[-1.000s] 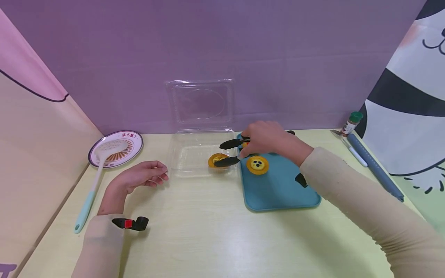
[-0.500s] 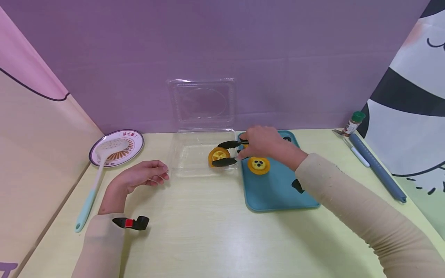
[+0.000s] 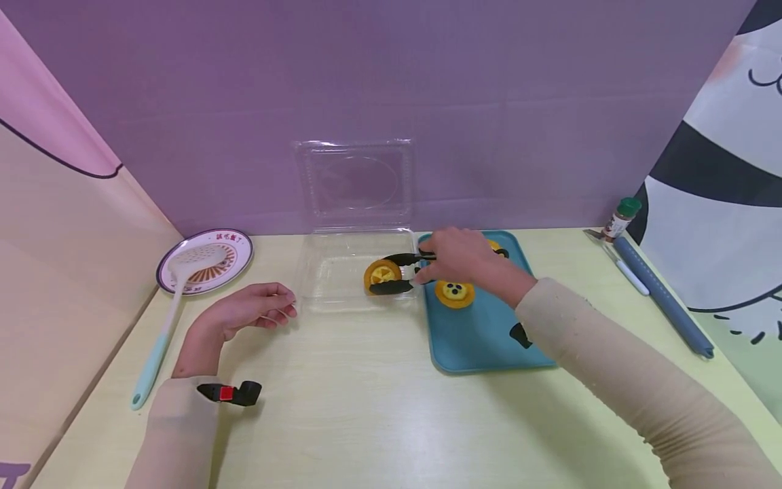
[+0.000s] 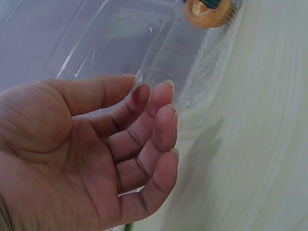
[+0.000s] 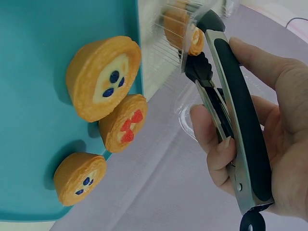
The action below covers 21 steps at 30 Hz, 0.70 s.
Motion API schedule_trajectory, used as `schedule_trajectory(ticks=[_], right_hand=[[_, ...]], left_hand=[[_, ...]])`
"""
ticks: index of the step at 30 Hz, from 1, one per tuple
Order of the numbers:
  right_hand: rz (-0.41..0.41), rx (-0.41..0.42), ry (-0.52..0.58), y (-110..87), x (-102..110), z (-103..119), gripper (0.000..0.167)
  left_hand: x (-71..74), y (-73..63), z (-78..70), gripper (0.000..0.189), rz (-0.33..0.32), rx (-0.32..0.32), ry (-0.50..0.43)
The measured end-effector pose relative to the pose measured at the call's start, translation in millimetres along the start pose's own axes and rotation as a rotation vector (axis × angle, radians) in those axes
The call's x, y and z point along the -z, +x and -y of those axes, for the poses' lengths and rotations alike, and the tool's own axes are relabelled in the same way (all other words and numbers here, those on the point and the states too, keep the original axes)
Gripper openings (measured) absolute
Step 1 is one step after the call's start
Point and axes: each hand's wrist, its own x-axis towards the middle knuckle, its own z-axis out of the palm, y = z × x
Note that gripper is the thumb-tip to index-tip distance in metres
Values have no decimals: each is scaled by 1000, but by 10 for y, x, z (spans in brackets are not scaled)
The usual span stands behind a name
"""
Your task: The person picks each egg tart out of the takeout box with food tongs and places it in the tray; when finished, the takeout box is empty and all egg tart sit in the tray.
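Observation:
My right hand [image 3: 458, 255] grips a pair of black and metal tongs [image 5: 248, 130]. Between the tong tips is a tart [image 3: 383, 273] with a golden crust and yellow filling, at the right end of an open clear plastic container [image 3: 336, 272]. The container's lid [image 3: 356, 182] stands raised against the backdrop. My left hand [image 3: 253, 309] hovers loosely curled by the container's left side, fingertips close to its edge and nothing in its grasp. On the blue tray [image 3: 482, 339], the right wrist view has two tarts with blue berries [image 5: 103, 79] and one with red pieces [image 5: 123, 122].
At the back left a patterned plate [image 3: 229, 265] bears the head of a white slotted spatula [image 3: 161, 339]. Along the right edge lie a blue-grey rod-like roll [image 3: 662, 295] and a white-handled knife [image 3: 629, 275], beside a green-capped jar [image 3: 620, 217].
My right hand and the tongs have shifted slightly left and toward me. The tart has tipped so that its filling faces the head camera more. My left hand has stayed put.

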Motion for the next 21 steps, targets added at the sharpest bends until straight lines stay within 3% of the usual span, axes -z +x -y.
schedule_trajectory(ticks=[21], right_hand=[[-7,-17,12,20,-42,25,71]], left_hand=[[-2,-10,-15,36,-4,-6,6]])
